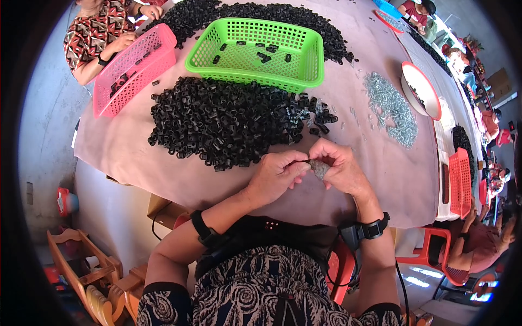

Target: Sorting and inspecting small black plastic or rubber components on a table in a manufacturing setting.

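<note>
My left hand point(280, 175) and my right hand point(343, 168) meet fingertip to fingertip just above the near part of the table. Both are closed in a pinch, around something small and dark that the fingers mostly hide. A grey, rough-looking patch point(319, 169) shows at my right hand's fingers; I cannot tell whether it is a finger wrap or something held. Just beyond my hands lies a large heap of small black tubular plastic pieces point(212, 119). At the heap's right end, a few small metal springs point(298, 116) lie among the black pieces.
A green basket point(254, 79) with several black pieces stands behind the heap. Left of it, a person's hand touches a pink basket point(135, 70). Silvery springs point(391, 111) are spread at right beside a red-rimmed white bowl point(421, 89). More black pieces cover the far table point(370, 38). Other people sit farther right.
</note>
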{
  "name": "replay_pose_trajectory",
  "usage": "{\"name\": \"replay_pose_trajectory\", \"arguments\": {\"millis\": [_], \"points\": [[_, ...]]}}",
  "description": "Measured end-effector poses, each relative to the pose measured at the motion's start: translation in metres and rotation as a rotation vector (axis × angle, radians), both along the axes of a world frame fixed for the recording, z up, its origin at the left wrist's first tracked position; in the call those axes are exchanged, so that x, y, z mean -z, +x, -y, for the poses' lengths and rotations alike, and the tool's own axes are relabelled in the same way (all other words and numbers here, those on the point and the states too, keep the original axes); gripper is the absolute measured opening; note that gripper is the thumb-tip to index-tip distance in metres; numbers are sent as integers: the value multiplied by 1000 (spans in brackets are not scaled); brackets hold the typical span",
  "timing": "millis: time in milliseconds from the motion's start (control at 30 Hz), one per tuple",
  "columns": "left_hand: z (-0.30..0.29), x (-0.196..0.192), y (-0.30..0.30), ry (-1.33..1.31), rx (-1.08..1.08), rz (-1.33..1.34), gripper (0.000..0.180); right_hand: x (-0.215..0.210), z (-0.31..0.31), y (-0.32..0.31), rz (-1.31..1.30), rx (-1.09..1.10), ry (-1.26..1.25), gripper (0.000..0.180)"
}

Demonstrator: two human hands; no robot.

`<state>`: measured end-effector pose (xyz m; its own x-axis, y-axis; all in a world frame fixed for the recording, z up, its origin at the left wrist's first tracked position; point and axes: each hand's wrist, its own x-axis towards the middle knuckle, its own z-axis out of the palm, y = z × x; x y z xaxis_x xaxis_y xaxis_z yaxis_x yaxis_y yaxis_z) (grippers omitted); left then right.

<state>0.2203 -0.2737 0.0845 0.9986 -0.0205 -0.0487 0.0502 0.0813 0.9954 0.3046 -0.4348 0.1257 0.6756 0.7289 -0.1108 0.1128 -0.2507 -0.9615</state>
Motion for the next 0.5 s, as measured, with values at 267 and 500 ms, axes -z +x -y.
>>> {"name": "replay_pose_trajectory", "arguments": {"millis": [267, 500], "points": [[5, -3, -4, 274, -119, 122, 17, 12, -4, -1, -89, 24, 67, 9], [3, -9, 2, 135, -116, 8, 16, 13, -5, -4, -72, 58, 149, 11]]}}
